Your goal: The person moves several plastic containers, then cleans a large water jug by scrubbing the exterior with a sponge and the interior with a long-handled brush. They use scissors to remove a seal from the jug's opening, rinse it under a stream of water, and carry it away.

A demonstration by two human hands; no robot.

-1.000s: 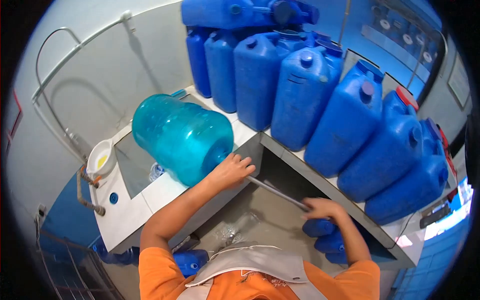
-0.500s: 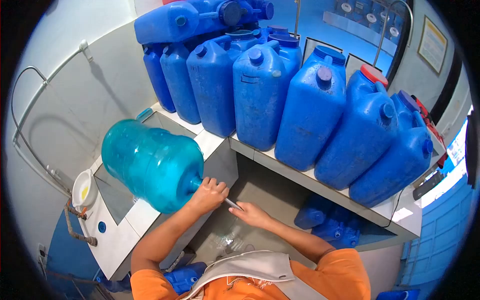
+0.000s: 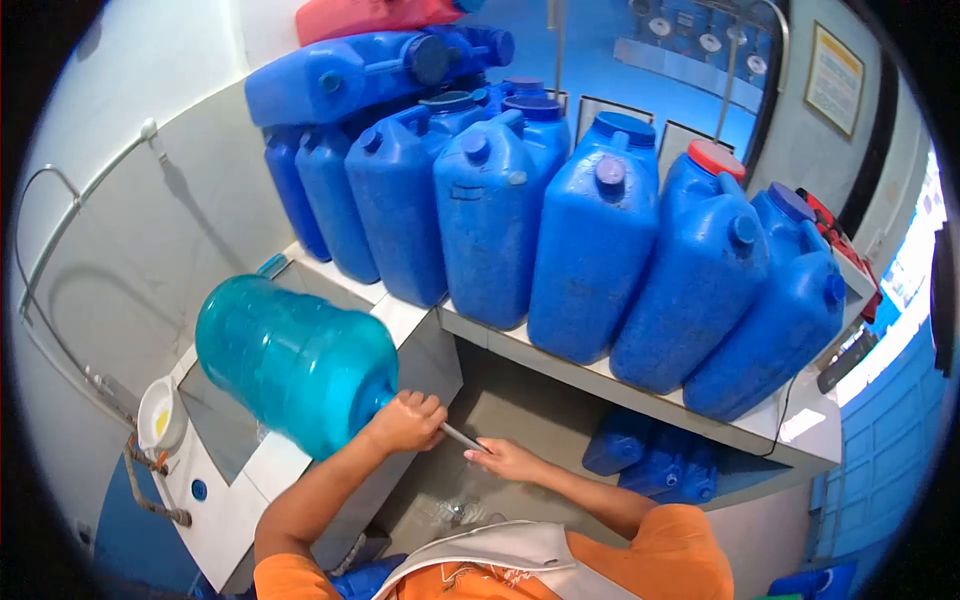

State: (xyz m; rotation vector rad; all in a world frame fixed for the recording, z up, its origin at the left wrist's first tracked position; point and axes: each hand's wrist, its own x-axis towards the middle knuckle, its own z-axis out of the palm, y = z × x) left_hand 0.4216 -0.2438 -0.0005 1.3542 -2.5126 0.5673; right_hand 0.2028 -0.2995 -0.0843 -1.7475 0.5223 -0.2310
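A translucent teal round bottle point(image 3: 295, 360) lies on its side over the sink at the left, its neck toward me. My left hand point(image 3: 407, 421) is closed at the bottle's mouth, around a thin metallic rod point(image 3: 463, 437) that comes out toward the right. The rod's other end is held by my right hand point(image 3: 505, 460), fingers wrapped on it. Whatever part of the rod lies inside the neck is hidden by my left hand.
Several blue jugs point(image 3: 590, 260) stand along the white tiled counter point(image 3: 560, 362). More blue jugs point(image 3: 655, 465) sit beneath it. A white bowl point(image 3: 160, 415) and a blue cap point(image 3: 199, 490) are at the left, near pipes point(image 3: 150, 500).
The view has shifted, so the jugs appear lower and further left. Both hands still hold the rod at the bottle's neck, with little visible change.
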